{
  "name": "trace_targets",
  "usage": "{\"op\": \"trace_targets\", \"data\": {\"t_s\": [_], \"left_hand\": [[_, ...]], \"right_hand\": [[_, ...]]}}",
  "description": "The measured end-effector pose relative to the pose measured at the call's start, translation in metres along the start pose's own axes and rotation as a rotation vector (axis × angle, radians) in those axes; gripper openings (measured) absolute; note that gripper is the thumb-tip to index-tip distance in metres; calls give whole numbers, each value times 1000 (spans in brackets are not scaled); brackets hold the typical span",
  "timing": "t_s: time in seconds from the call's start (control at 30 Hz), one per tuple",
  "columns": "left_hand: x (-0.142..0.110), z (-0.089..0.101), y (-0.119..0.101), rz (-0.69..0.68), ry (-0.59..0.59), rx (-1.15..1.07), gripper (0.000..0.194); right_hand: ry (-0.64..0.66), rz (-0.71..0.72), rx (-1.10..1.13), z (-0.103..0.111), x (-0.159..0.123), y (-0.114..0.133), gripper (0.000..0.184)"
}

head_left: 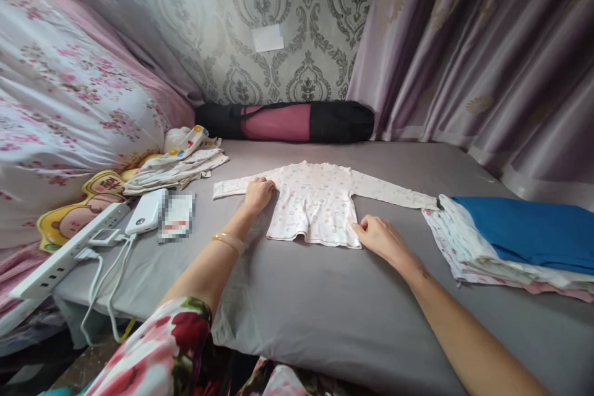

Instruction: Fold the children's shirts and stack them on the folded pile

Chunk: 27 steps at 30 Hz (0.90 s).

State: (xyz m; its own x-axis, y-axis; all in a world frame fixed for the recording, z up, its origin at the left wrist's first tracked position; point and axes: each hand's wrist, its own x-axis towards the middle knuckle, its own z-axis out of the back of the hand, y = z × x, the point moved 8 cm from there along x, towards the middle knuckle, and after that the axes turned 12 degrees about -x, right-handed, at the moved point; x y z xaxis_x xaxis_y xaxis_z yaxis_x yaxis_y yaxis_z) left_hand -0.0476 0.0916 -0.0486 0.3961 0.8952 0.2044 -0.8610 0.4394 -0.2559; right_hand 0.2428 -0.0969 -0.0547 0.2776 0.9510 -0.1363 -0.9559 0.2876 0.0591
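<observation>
A small white baby bodysuit (315,198) with a faint print lies flat on the grey bed sheet (325,303), sleeves spread to both sides. My left hand (258,193) rests on its left shoulder near the sleeve, fingers curled down onto the cloth. My right hand (377,234) is at the garment's lower right corner, fingers closed on the hem. A bangle sits on my left wrist.
Folded clothes with a blue piece on top (515,241) lie at the right. A pile of baby clothes (179,164), a power bank (146,211), a power strip (69,250) and cables are at the left. A black and pink rolled bag (285,122) lies by the wall.
</observation>
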Motion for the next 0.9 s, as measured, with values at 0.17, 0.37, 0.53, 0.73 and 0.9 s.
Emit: {"op": "trace_targets", "data": {"t_s": [0.17,0.37,0.53,0.73,0.9], "left_hand": [[9,3,4,88,-25,36,35],[-1,10,4,182,-124,-51,30],[-37,11,4,275,-33,-111,29],[-84,9,-10,303,166,-228,37],[-104,15,-21,331,145,-256,31]], "right_hand": [[24,28,32,0,-8,4,28],[22,35,79,-3,-12,4,25],[28,25,144,-2,-14,3,24],[-12,5,267,7,-21,6,19],[-23,9,359,4,-21,9,25]]}}
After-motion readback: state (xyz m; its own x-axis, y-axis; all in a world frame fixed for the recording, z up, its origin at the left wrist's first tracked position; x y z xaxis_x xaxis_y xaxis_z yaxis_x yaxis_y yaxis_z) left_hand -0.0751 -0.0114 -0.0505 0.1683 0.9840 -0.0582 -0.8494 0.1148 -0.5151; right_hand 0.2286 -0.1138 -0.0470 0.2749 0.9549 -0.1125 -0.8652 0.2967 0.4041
